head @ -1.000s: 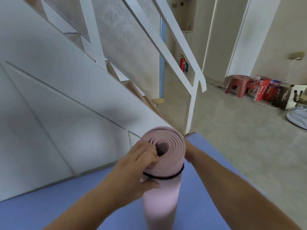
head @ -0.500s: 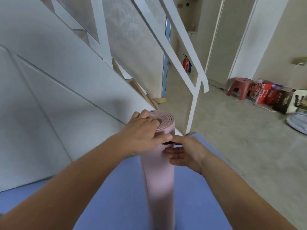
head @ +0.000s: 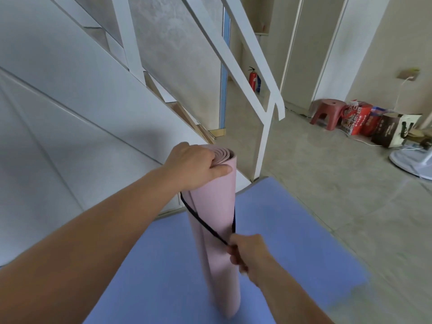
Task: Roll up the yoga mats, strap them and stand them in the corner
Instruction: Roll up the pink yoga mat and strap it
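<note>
White stair panelling (head: 70, 101) rises beyond the left hand (head: 191, 164), its white railing (head: 264, 141) slanting overhead. Past the right hand (head: 250, 251), pale floor (head: 327, 195) runs to beige walls (head: 378, 43), where a red stool (head: 327, 108), printed bags (head: 355, 118) and a fan base (head: 411, 162) sit. A red extinguisher (head: 252, 78) stands far off, behind the railing.

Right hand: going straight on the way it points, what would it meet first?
Most likely the rolled pink mat: the right hand, pinching the black strap, points up-left at the roll's side, close beside it. Depth is unclear.
</note>
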Tool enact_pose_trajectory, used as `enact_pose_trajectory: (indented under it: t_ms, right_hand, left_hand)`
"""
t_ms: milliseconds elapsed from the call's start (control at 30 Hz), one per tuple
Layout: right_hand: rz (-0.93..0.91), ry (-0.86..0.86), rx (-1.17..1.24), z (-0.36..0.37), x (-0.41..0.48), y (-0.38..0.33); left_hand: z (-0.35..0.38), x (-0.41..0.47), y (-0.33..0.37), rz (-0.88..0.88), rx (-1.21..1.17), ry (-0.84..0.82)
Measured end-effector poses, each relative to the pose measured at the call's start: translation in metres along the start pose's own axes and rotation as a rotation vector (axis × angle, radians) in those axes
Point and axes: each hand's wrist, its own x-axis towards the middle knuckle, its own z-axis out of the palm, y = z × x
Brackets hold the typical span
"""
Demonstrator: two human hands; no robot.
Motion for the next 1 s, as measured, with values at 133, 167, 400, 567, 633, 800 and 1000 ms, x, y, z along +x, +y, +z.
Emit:
enact_pose_trajectory:
  t_ms: [133, 167, 400, 567, 633, 800, 1000]
  right_hand:
    - [0.173, -0.001, 0.072, -0.006, 0.023, 0.047]
    - [0.176, -0.006, 0.070, -0.008, 0.026, 0.043]
    - [-0.109, -0.055, -0.071, -0.034, 0.020, -0.045]
    - [-0.173, -0.072, -0.165, -0.015, 0.018, -0.060]
    - [-0.176, -0.104, -0.163, -0.007, 0.017, -0.056]
    - [-0.189, -0.154, -0.174, 0.014, 0.012, -0.058]
    - [-0.183, -0.164, -0.165, 0.033, 0.014, -0.062]
  left_hand:
    - [0.003, 0.007, 0.009, -0.015, -0.076, -0.049]
    - [0.006, 0.008, 0.010, -0.013, -0.088, -0.060]
    - [-0.007, 0.007, -0.021, 0.087, -0.383, -0.398]
    - [-0.026, 0.001, -0.029, 0.026, -0.232, -0.384]
    - [-0.030, -0.006, -0.034, -0.056, -0.310, -0.345]
    - [-0.046, -0.013, -0.022, -0.364, -0.716, -0.229]
    - [0.004, -0.017, -0.017, -0.289, -0.058, -0.268]
